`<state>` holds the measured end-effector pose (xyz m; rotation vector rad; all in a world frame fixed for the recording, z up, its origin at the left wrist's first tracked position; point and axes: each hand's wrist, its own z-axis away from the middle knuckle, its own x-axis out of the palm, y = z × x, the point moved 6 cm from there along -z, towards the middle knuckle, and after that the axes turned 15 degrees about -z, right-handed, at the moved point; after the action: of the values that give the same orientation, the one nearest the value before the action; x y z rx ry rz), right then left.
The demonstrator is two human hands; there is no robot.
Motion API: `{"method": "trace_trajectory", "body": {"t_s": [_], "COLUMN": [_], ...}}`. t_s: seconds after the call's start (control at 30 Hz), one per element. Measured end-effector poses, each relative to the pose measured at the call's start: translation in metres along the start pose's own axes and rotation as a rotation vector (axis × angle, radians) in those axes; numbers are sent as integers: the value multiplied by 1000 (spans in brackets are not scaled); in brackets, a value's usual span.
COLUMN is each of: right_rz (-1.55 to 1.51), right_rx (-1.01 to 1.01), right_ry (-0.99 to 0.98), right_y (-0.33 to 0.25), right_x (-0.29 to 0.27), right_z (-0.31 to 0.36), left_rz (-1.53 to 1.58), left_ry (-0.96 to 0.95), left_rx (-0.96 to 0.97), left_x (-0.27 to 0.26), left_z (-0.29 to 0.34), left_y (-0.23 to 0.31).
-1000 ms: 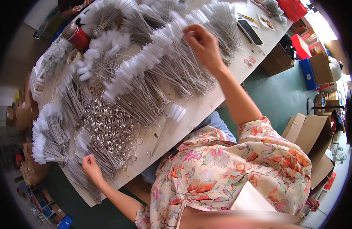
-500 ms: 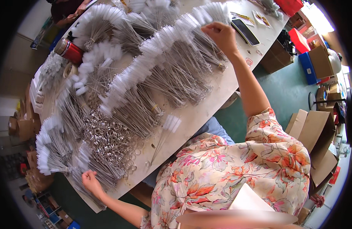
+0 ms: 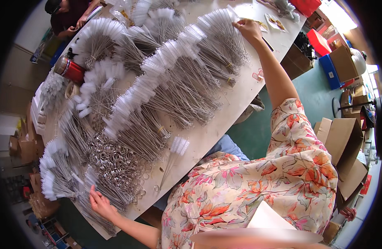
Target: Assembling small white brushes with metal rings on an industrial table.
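Many thin wire brushes (image 3: 184, 89) with white bristle heads and looped ends lie in a long fanned pile across the table. At its far right end, my right hand (image 3: 250, 30) is closed in a pinch, apparently on one brush (image 3: 232, 11) whose white head sticks up beyond the fingers. At the near left, my left hand (image 3: 102, 205) rests over the wires of a smaller brush bundle (image 3: 110, 186), its fingers stretched out and slightly apart. Beside that bundle lies a heap of silver metal rings (image 3: 116, 155). A few separate brushes (image 3: 179, 146) lie near the table's front edge.
A red metal tumbler (image 3: 70, 69) lies among brushes at the left. Past the table (image 3: 199, 145), a person (image 3: 70, 16) works at the upper left. Cardboard boxes (image 3: 344, 143) and a blue bin (image 3: 331, 72) stand on the green floor at the right.
The view has shifted a little. My right hand has moved farther out along the brush pile and now covers much of the phone. My left hand's fingers have straightened.
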<state>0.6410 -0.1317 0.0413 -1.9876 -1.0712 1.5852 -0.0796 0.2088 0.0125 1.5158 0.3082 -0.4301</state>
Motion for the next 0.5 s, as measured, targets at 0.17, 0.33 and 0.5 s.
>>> {"method": "trace_trajectory", "body": {"t_s": [0.17, 0.33, 0.5], "right_rz": [-33, -114, -1202], "right_rx": [-30, -388, -427], "right_ry": [-129, 100, -456], "right_y": [1, -113, -226], "right_x": [-2, -39, 22], "right_z": [-2, 48, 157], "left_rz": [71, 315, 157], "left_ry": [-75, -100, -265], "left_rx": [-3, 48, 223], "left_x": [16, 29, 78], "left_z": [-3, 9, 57], "left_y": [-6, 12, 76]}}
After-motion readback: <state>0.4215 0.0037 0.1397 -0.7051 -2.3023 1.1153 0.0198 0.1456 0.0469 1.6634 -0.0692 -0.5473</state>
